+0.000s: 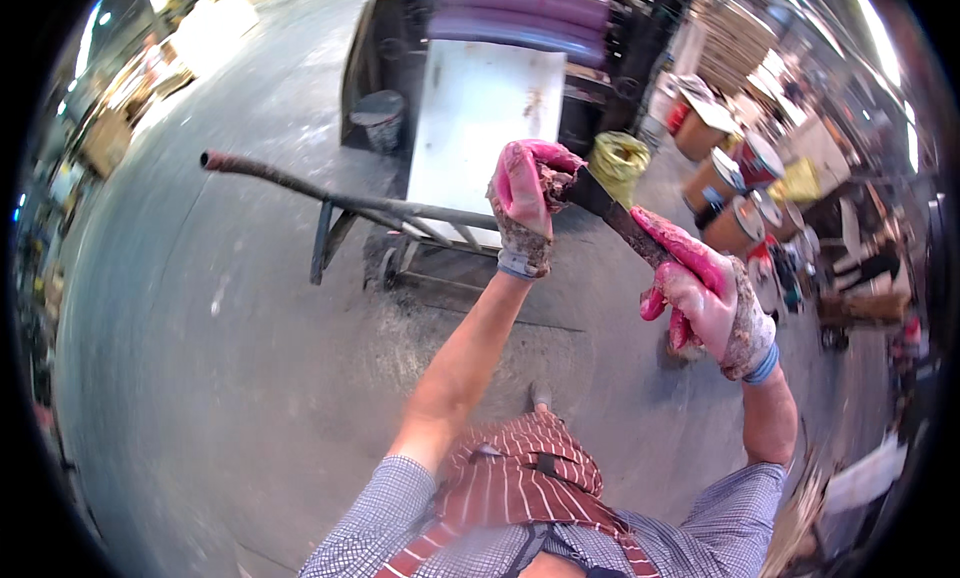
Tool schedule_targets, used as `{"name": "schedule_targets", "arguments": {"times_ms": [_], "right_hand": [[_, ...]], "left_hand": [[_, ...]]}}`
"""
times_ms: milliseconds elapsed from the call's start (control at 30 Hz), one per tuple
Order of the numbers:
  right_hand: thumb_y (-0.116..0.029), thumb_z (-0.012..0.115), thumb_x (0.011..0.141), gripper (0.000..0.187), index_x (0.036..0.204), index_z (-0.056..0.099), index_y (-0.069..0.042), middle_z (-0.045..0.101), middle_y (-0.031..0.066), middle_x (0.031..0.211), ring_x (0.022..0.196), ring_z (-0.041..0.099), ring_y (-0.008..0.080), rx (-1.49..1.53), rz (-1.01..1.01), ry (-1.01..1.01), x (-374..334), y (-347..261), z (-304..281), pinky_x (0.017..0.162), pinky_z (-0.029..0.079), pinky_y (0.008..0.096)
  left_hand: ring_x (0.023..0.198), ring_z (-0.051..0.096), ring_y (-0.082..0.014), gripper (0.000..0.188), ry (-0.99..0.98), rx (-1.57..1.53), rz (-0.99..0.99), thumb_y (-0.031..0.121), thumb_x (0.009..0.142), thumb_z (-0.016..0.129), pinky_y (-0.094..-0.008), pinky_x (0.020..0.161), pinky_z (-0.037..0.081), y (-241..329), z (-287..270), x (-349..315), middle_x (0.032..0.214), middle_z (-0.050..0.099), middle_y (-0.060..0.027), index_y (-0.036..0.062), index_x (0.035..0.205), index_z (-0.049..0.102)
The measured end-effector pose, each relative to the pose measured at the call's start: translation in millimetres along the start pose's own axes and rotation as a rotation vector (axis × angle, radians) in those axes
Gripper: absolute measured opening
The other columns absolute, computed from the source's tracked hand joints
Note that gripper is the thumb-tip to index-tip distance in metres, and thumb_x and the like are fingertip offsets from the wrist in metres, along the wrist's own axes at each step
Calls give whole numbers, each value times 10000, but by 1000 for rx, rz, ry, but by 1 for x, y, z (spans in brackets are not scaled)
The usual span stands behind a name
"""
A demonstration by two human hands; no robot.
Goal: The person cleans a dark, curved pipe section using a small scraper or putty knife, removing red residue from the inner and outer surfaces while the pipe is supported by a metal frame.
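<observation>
Both hands wear pink-coated work gloves caked with brownish residue. My left hand (pixel 522 193) is closed around a crumpled, dirty brown-pink wad (pixel 556 183), which may be a rag or scraps. In my right hand (pixel 705 288) is a long, dark, flat scraper (pixel 622 223), with my index finger stretched along it. The scraper's wider end meets the wad at my left hand. Beyond my hands, a white panel (pixel 490 108) slopes up to large purple-pink rollers (pixel 520 23) of a machine.
A hand cart with a long metal handle (pixel 290 181) stands ahead to the left. A dirty bucket (pixel 380 118) is beside the machine, and a yellow-green sack (pixel 620 160) to its right. Several brown drums (pixel 735 226) and stacked sheets (pixel 728 38) line the right side.
</observation>
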State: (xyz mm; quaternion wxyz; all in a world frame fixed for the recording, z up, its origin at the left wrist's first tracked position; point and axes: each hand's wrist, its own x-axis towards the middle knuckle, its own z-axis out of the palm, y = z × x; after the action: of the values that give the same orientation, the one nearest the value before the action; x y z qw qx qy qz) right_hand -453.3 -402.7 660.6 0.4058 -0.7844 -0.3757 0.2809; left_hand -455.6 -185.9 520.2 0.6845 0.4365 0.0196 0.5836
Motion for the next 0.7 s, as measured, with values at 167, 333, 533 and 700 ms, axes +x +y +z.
{"name": "schedule_targets", "arguments": {"times_ms": [167, 333, 533, 700], "right_hand": [[-163, 461, 1006, 489, 1486, 469, -67, 688, 62, 865, 593, 597, 70, 25, 94, 117, -12, -17, 23, 502, 503, 228], [-155, 449, 1010, 490, 1491, 454, -66, 687, 65, 892, 538, 556, 68, 43, 186, 165, -20, -41, 37, 514, 499, 229], [-151, 451, 1011, 489, 1494, 451, -74, 680, 56, 893, 525, 542, 62, 19, 271, 228, -19, -68, 49, 514, 498, 226], [-120, 472, 952, 527, 1475, 481, -48, 676, 46, 820, 483, 516, 45, -19, 282, 345, -11, -79, 68, 448, 439, 201]], "left_hand": [[620, 647, -100, 474, 47, -231, -231, 445, 1064, 444, -216, 517, 492, -6, 2, -7, 791, 704, -47, 34, 974, 663], [686, 651, -115, 459, 12, -189, -197, 431, 1065, 456, -232, 611, 522, -5, 1, -6, 821, 690, -59, 22, 978, 646], [717, 661, -126, 467, -9, -229, -215, 443, 1067, 439, -234, 632, 531, -4, 0, -9, 835, 688, -68, 16, 1037, 624], [672, 623, -118, 478, -5, -90, -234, 491, 1055, 443, -243, 593, 522, 7, 7, -10, 855, 671, -53, 49, 1028, 622]]}}
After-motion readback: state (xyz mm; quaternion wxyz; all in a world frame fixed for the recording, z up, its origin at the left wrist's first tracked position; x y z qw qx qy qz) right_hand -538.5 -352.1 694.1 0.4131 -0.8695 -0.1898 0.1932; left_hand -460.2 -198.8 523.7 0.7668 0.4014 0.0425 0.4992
